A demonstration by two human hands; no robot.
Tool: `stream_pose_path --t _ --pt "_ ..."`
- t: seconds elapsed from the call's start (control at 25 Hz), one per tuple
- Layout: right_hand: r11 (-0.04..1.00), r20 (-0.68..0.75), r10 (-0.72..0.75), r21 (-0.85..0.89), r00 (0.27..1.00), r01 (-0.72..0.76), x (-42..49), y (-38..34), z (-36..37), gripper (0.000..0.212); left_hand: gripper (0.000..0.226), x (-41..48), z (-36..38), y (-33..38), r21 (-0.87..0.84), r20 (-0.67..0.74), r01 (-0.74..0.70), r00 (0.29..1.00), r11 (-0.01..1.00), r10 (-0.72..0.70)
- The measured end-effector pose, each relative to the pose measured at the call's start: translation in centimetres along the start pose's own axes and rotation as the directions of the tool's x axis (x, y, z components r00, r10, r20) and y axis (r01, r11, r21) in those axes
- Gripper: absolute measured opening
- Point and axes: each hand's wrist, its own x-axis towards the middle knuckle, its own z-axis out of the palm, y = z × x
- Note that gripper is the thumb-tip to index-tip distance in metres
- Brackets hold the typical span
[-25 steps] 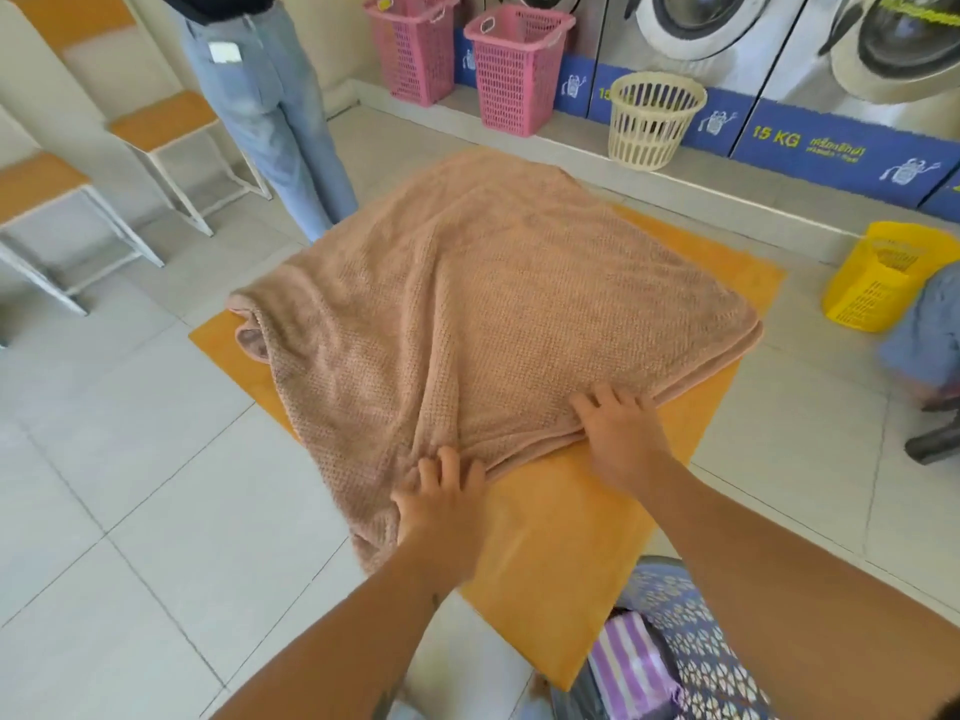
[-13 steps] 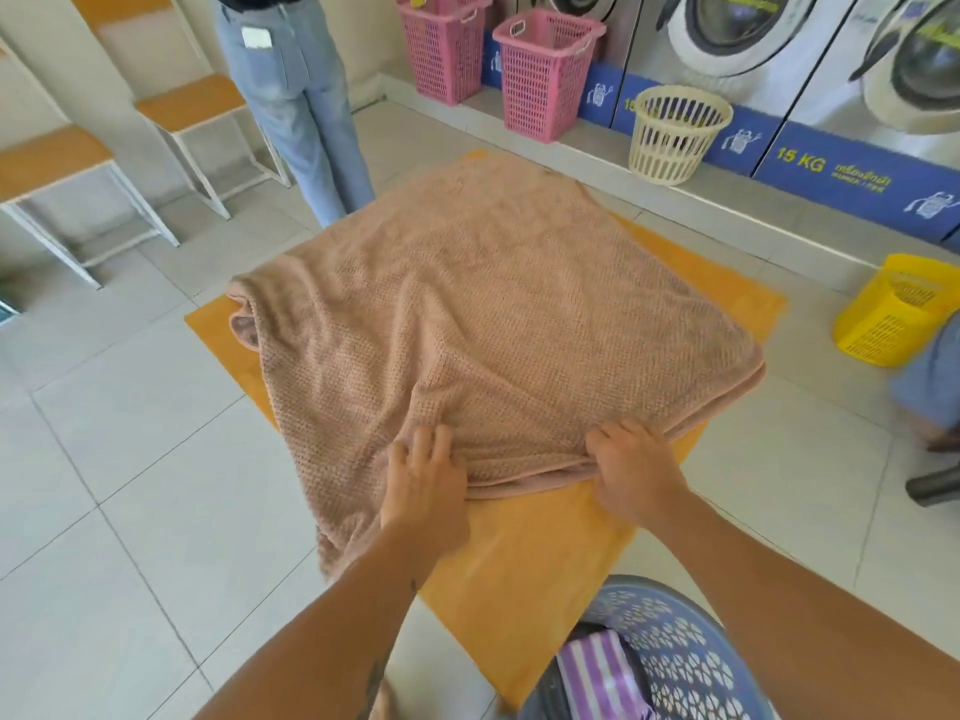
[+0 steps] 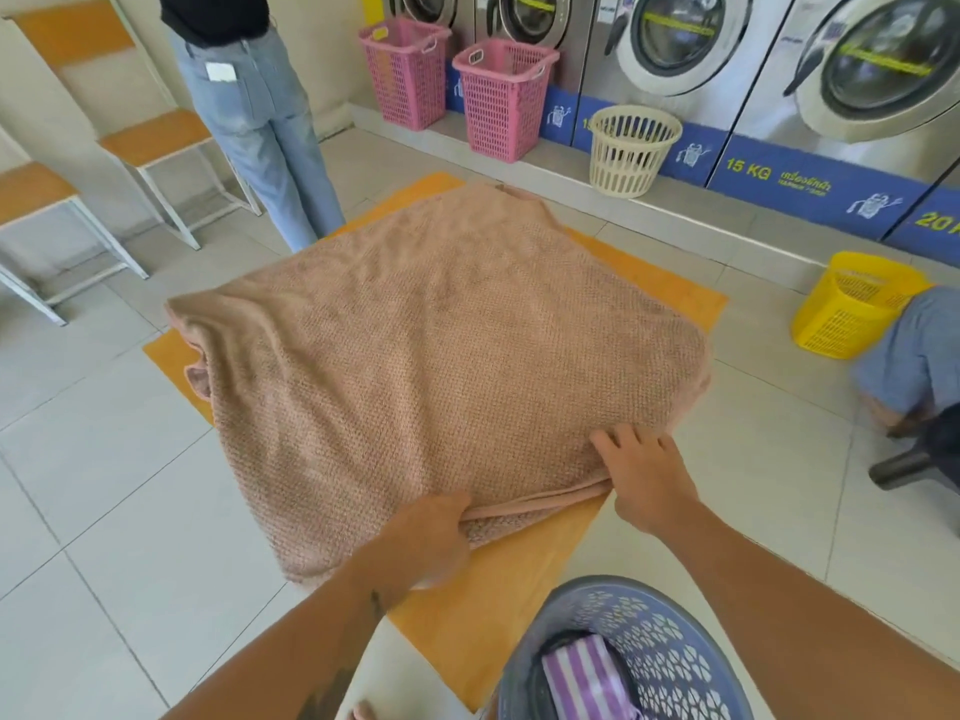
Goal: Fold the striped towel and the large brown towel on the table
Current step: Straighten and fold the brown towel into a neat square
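Note:
The large brown towel [image 3: 441, 356] lies folded over on an orange table [image 3: 519, 605], its left part hanging off the table's edge. My left hand [image 3: 426, 537] grips the towel's near edge, with the fingers tucked under the top layer. My right hand [image 3: 644, 480] rests on the near edge further right, fingers spread flat. The purple-and-white striped towel [image 3: 587, 683] sits folded in a blue-grey perforated basket [image 3: 665, 646] right below me.
Washing machines [image 3: 675, 44] line the far wall, with two pink baskets [image 3: 498, 96], a cream basket [image 3: 628, 148] and a yellow basket [image 3: 852, 309] on the floor. A person in jeans [image 3: 260, 127] stands at the far left beside orange benches [image 3: 150, 137]. Another person's leg [image 3: 919, 356] is at the right.
My left hand slid back from the top of the towel to its near edge and took hold of it. My right hand shifted slightly right along the same edge. The camera tilted up.

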Motion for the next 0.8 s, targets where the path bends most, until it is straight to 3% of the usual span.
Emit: stream_pose_path --t 0.16,0.24,0.36,0.48,0.56,0.68,0.8 --pt "0.999 -0.15 0.011 -0.045 0.989 -0.018 0.3 2.6 -1.1 0.027 0.016 -0.6 -0.5 0.2 -0.168 -0.095 -0.063 0.994 0.984 0.048" --pt "0.995 -0.198 0.094 -0.026 0.976 -0.101 0.8 3.8 -2.4 0.03 0.016 -0.5 -1.5 0.1 -0.194 -0.098 -0.058 0.994 0.979 0.039" --pt "0.968 -0.09 0.251 0.01 0.964 -0.251 2.1 4.4 -4.8 0.029 0.016 -0.2 -3.7 -0.7 -0.239 0.0 0.011 1.0 0.971 -0.012" --pt "0.937 0.036 0.349 -0.016 0.936 -0.349 3.6 4.1 -6.6 0.024 0.021 -0.6 -5.4 -3.4 -0.133 0.052 0.094 0.995 0.987 -0.087" --pt "0.925 0.029 0.379 0.031 0.925 -0.38 5.1 3.9 -7.5 0.023 0.027 -1.1 -6.2 -5.7 -0.093 0.056 0.188 0.981 0.978 -0.183" --pt "0.942 -0.066 0.29 0.195 0.955 -0.273 8.0 2.2 -9.4 0.026 0.038 -1.4 -7.6 -8.3 -0.068 -0.011 0.265 0.964 0.962 -0.266" --pt "0.986 -0.115 0.093 0.15 0.989 -0.075 11.5 -0.3 -11.6 0.057 0.038 -0.8 -10.1 -11.2 -0.119 -0.208 0.32 0.918 0.94 -0.339"
